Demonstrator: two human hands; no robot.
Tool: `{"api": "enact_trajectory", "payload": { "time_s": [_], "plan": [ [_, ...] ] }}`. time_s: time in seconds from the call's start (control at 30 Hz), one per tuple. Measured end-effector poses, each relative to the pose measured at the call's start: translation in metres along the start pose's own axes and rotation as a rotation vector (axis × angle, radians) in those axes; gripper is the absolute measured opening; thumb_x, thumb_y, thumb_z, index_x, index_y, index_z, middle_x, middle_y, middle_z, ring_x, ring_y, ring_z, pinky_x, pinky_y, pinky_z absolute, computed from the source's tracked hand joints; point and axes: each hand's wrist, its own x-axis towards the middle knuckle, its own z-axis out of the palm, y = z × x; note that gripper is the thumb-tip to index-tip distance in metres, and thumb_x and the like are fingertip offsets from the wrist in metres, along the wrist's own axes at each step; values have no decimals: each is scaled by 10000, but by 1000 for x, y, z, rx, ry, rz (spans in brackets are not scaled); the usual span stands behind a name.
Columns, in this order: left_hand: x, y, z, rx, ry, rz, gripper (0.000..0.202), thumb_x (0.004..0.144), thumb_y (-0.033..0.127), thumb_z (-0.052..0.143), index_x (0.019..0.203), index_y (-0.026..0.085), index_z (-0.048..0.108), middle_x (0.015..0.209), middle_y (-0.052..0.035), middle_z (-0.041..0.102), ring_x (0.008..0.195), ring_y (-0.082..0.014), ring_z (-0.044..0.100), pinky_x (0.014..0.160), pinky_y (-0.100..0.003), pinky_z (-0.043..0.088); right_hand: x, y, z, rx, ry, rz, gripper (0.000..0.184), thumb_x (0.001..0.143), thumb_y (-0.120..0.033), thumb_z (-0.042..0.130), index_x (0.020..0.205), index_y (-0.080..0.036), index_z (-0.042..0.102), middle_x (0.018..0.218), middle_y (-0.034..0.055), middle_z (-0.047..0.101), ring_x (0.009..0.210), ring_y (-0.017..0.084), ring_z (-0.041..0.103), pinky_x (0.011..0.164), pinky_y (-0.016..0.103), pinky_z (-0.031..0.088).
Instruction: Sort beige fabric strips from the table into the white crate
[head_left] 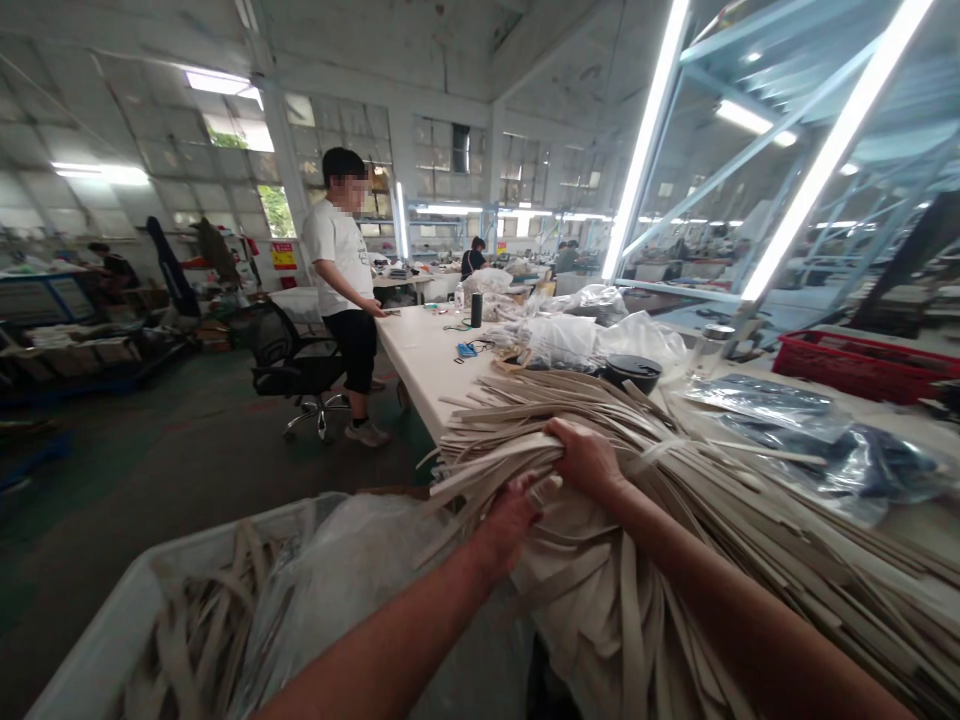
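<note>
Left hand (511, 520) and right hand (587, 458) side by side, fingers of both closed on strips (540, 400) heaped on near surface (420, 355), bin (112, 620) near left, person (339, 255) far left.

Both hands grip a heap of flat beige fabric strips (675, 480) lying on a long white table (420, 360). The left hand (512, 518) closes on strip ends at the heap's near edge. The right hand (586, 455), just beyond it, curls over the top (fingertips partly buried). Below the left hand stands a white plastic bin (112, 620) holding a clear plastic bag (352, 570). Beyond the right hand sits a round black tub (632, 372). Far beyond the left hand, a person in a white T-shirt (337, 250) stands at the table.
</note>
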Motion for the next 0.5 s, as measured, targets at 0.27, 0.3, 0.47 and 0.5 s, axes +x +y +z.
{"api": "enact_trajectory", "payload": {
  "time_s": [0.27, 0.3, 0.47, 0.5],
  "plan": [
    [57, 31, 29, -562, 384, 173, 203, 755, 329, 782, 864, 189, 683, 889, -40, 710, 834, -165, 661, 808, -286, 508, -8, 23, 7, 244, -62, -316, 456, 884, -347, 580, 1311, -188, 591, 1239, 121, 693, 1145, 277, 627, 992, 392, 449],
    [64, 37, 26, -583, 409, 167, 153, 778, 295, 755, 850, 189, 673, 853, -30, 703, 801, -155, 661, 806, -283, 515, -6, 37, 5, 294, -31, -288, 461, 919, -350, 537, 1354, -202, 569, 1299, 110, 671, 1196, 263, 609, 1023, 396, 444],
    [94, 70, 19, -629, 480, 209, 96, 901, 209, 591, 814, 173, 606, 683, 12, 636, 608, -100, 611, 718, -241, 525, -2, 110, 4, 177, 63, 94, 328, 985, -262, 443, 1095, -197, 745, 1174, 120, 738, 1098, 249, 678, 951, 377, 494],
    [100, 79, 17, -633, 501, 227, 137, 923, 200, 557, 793, 171, 587, 655, 20, 616, 573, -87, 590, 701, -228, 520, -3, 117, 6, 161, 72, 107, 317, 982, -255, 460, 1046, -190, 763, 1135, 127, 750, 1066, 238, 691, 922, 351, 499]
  ]
}}
